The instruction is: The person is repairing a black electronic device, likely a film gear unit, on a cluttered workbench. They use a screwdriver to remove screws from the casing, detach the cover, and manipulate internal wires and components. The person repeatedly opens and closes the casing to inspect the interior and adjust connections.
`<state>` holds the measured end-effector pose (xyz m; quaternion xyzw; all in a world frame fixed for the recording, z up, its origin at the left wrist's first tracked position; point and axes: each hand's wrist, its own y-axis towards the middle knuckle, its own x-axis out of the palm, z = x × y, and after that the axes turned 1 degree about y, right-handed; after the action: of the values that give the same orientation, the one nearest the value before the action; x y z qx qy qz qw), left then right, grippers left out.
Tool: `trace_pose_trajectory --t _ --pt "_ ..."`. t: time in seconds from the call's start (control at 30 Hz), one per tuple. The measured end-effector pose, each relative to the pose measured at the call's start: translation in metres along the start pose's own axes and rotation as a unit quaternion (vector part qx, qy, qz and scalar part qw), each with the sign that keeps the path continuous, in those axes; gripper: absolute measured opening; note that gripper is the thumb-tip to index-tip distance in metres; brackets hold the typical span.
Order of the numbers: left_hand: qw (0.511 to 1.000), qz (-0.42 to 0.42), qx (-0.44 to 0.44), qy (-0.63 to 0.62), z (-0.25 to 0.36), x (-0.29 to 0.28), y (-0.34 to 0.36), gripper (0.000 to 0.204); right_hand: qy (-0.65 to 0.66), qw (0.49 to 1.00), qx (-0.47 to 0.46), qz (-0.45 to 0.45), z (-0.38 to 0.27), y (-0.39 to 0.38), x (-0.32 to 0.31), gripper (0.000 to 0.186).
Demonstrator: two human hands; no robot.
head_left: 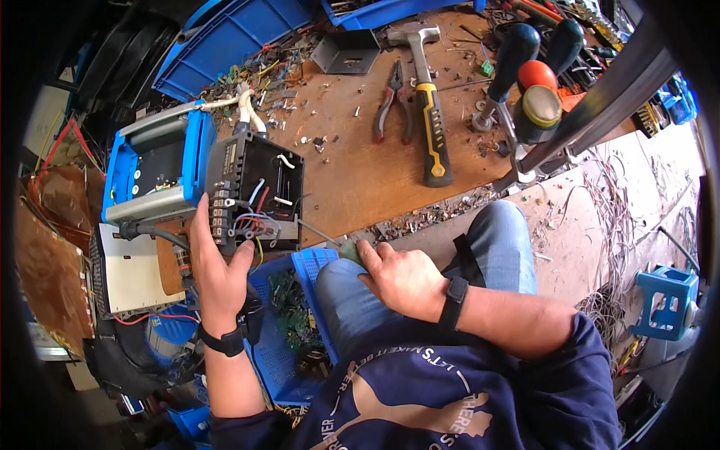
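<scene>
A black electronics housing [266, 172] stands open at the table's left front edge, with cut wires [255, 217] and a row of terminals showing. My left hand [217, 277] grips its near left corner, the fingers along the terminal side and the thumb at the front. My right hand [405, 277] is closed round the green handle of a screwdriver [349, 251]. The thin shaft points left at the housing's front right corner; whether the tip touches cannot be made out. Directly left of the housing sits a blue and silver frame [154, 161].
Pliers [394, 105] and a yellow-black hammer [433, 135] lie on the littered wooden table [352, 180]. A metal clamp-like tool [517, 150] stands at the right. Below the housing, a blue basket [289, 375] holds circuit boards. A blue crate [232, 45] is behind; loose wires [615, 217] cover the right-hand floor.
</scene>
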<state>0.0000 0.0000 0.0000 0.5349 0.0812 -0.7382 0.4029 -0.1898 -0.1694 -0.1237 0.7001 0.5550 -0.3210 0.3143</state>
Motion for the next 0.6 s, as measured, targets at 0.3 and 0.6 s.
trace_pose_trajectory --t 0.3,0.6 --pt "0.998 -0.048 -0.012 -0.027 -0.017 -0.015 0.002 0.079 -0.051 0.998 -0.021 0.013 -0.003 0.0 -0.004 0.046" --pt "0.998 -0.045 -0.009 -0.034 -0.014 -0.018 0.003 0.082 -0.037 0.998 -0.005 -0.055 -0.021 0.016 -0.042 0.044"
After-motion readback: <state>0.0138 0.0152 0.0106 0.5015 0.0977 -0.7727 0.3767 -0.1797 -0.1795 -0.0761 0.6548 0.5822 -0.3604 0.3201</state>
